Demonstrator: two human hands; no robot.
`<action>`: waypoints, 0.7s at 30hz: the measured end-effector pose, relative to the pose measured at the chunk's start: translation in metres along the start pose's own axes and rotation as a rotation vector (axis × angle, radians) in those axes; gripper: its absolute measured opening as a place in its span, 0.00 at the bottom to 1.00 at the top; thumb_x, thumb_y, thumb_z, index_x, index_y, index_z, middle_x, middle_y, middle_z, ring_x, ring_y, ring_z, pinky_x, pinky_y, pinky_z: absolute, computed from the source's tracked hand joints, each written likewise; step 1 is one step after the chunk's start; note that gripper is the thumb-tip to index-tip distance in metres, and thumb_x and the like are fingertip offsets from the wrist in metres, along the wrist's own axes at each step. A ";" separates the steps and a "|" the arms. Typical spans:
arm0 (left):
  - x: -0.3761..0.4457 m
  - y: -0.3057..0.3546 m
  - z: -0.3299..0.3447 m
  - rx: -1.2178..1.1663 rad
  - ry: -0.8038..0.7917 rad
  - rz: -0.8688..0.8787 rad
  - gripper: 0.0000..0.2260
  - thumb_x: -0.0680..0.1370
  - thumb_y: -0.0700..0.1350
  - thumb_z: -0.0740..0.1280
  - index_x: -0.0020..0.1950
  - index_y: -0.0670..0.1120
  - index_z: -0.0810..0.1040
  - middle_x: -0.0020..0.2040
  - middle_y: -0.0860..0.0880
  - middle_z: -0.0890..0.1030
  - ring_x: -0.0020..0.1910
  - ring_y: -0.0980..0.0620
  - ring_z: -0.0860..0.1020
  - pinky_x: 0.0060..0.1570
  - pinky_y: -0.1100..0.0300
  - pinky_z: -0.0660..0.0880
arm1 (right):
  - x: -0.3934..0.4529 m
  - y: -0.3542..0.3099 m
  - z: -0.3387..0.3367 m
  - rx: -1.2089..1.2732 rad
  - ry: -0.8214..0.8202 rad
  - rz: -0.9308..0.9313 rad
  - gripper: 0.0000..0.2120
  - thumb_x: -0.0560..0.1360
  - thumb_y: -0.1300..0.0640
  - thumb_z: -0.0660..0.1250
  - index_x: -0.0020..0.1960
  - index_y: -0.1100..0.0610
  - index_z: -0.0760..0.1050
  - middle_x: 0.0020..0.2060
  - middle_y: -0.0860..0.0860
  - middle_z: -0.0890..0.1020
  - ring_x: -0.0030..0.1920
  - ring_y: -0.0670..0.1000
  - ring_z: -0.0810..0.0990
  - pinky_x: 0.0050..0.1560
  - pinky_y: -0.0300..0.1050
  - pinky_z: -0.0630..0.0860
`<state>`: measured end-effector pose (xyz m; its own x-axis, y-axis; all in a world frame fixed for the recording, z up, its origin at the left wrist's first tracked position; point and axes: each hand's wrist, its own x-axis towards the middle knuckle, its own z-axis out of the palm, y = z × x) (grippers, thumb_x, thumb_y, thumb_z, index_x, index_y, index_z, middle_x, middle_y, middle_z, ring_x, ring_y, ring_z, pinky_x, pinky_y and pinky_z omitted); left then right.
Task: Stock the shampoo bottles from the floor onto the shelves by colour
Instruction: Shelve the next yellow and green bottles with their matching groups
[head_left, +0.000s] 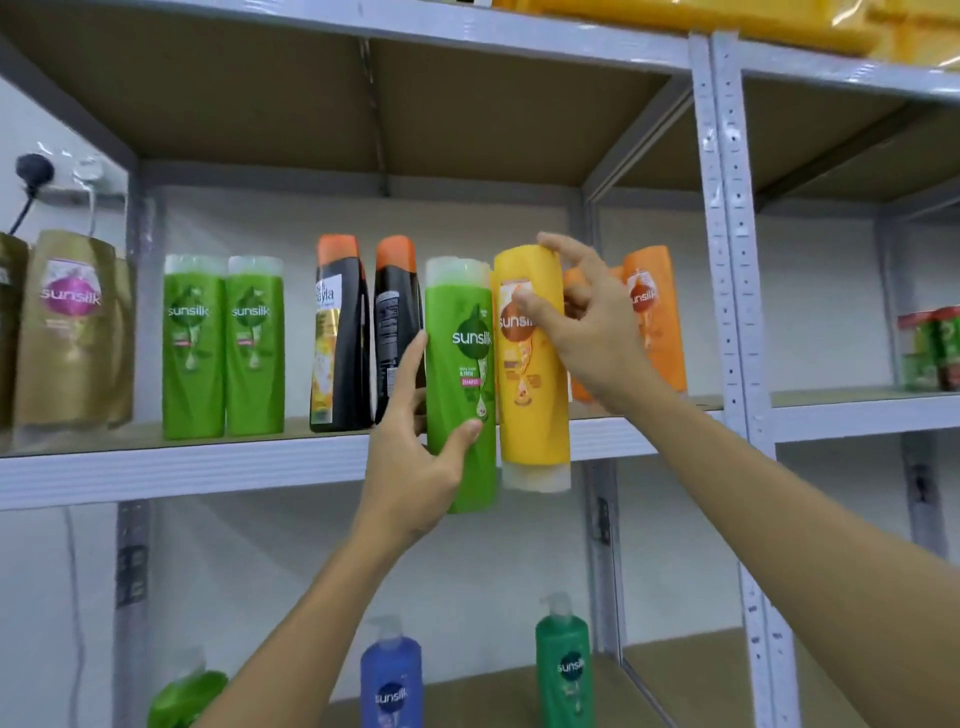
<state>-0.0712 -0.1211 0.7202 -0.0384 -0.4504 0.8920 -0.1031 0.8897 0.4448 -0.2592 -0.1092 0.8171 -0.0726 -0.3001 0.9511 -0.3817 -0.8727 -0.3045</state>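
Note:
My left hand (415, 452) grips a green shampoo bottle (460, 374) by its lower half, held upright in front of the middle shelf (208, 467). My right hand (587, 322) holds a yellow bottle (530, 410) near its top, cap end pointing down, right beside the green one. On the shelf stand two green bottles (223, 348) at the left, two black bottles with orange caps (363, 332) in the middle, and orange bottles (654, 317) behind my right hand.
Gold refill pouches (72, 332) stand at the shelf's far left. The lower shelf holds a blue pump bottle (390, 680), a dark green pump bottle (565, 670) and a green pack (182, 696). A grey upright post (727, 260) divides the racks. Small cans (930, 351) sit far right.

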 end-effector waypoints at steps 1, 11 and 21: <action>0.009 -0.001 -0.001 0.025 0.017 0.025 0.40 0.76 0.38 0.73 0.80 0.61 0.57 0.57 0.65 0.80 0.57 0.61 0.80 0.56 0.58 0.81 | 0.013 0.000 0.003 -0.033 0.020 -0.018 0.24 0.76 0.50 0.74 0.69 0.43 0.71 0.46 0.49 0.82 0.41 0.46 0.83 0.40 0.46 0.82; 0.072 -0.020 -0.006 0.176 0.163 0.145 0.39 0.77 0.41 0.74 0.81 0.59 0.57 0.69 0.55 0.77 0.65 0.60 0.77 0.64 0.51 0.78 | 0.079 0.012 0.043 -0.215 0.139 -0.057 0.23 0.76 0.48 0.72 0.70 0.44 0.72 0.58 0.42 0.80 0.56 0.49 0.80 0.63 0.52 0.75; 0.078 -0.032 -0.004 0.328 0.162 0.207 0.39 0.77 0.46 0.74 0.81 0.60 0.55 0.72 0.56 0.74 0.64 0.61 0.75 0.64 0.67 0.71 | 0.048 0.050 0.070 -0.318 0.016 0.066 0.34 0.77 0.51 0.72 0.79 0.46 0.61 0.64 0.53 0.80 0.58 0.52 0.79 0.64 0.53 0.76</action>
<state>-0.0673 -0.1844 0.7763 0.0629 -0.2236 0.9727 -0.4215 0.8774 0.2290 -0.2175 -0.1943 0.8442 -0.1203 -0.3438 0.9313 -0.6444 -0.6866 -0.3367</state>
